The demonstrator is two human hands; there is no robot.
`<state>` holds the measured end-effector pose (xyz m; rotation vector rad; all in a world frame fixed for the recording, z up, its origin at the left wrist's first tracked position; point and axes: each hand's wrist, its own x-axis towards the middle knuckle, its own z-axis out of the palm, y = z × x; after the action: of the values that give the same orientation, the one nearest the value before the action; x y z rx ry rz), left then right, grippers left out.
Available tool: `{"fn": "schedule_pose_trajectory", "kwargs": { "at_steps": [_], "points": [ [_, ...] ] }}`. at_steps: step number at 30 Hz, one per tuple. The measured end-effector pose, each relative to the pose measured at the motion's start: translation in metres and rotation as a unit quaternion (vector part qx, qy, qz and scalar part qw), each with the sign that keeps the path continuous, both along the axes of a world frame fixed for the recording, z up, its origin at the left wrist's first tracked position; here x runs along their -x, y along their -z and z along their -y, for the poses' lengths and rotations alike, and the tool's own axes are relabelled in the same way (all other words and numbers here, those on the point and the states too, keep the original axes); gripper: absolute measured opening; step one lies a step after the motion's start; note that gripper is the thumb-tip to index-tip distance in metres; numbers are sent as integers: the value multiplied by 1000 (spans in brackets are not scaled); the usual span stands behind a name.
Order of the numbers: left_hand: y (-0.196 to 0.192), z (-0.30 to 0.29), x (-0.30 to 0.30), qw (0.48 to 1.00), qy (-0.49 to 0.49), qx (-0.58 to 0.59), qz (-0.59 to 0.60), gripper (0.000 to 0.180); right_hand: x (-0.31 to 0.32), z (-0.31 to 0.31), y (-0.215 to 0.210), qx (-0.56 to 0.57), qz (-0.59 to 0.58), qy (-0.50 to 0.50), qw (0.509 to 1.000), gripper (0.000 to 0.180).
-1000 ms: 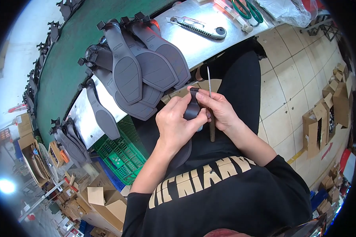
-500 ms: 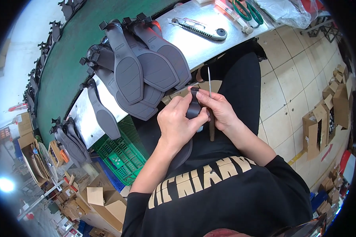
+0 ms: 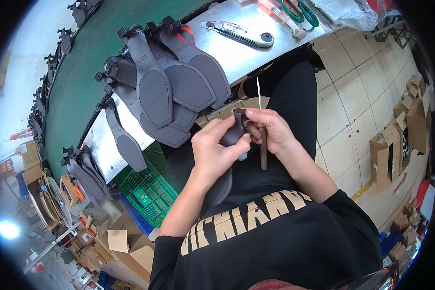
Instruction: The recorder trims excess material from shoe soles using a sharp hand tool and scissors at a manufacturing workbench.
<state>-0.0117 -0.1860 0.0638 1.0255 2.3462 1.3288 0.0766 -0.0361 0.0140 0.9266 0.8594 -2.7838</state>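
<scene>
Both hands close on one dark grey shoe sole [image 3: 229, 159] held over the person's lap, just this side of the metal worktable [image 3: 237, 53]. Curled around the sole's middle, the left hand [image 3: 212, 154] has its fingers wrapped over the upper face and the thumb pressed near the narrow end. From there the sole runs down and back toward the body, its wider end hanging below the wrist against the black trousers.

Just to the right, the right hand [image 3: 270, 130] pinches the sole's upper tip between thumb and forefinger. The same hand also grips a thin awl [image 3: 261, 125]: its brown wooden handle points down past the palm, and its pale metal spike sticks straight up above the knuckles. The two hands touch at the fingertips over the sole.

At the far left, several more grey soles [image 3: 87, 179] hang off the table's edge, with a single one [image 3: 123, 140] lying beside them on the metal. Below that edge sits a green plastic crate [image 3: 147, 193], and cardboard boxes [image 3: 125, 246] stand lower left on the floor. Farther along, a fanned stack of grey soles [image 3: 174, 82] rests on the table, heels far and toes near. Right of the stack lies a utility knife [image 3: 239, 35], then green-handled scissors [image 3: 299, 8] at the far edge. More cardboard boxes [image 3: 396, 140] stand on the tiled floor at the right.
</scene>
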Motion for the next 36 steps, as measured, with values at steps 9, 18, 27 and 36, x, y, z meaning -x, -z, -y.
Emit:
{"fn": "schedule_pose_trajectory", "kwargs": {
  "at_steps": [9, 18, 27, 36],
  "points": [
    [0, 14, 12, 906, -18, -71, 417, 33, 2, -1, -33, -246, -88, -42, 964, 40],
    [15, 14, 7, 900, 31, -97, 423, 30, -2, 14, -10, -392, -119, -6, 912, 24],
    [24, 20, 11, 857, 11, -108, 504, 32, -4, 12, -25, -347, -108, -3, 932, 29],
    [23, 8, 1, 867, -76, -183, 458, 23, -8, 2, -21, -188, -37, -18, 981, 23]
  ]
}}
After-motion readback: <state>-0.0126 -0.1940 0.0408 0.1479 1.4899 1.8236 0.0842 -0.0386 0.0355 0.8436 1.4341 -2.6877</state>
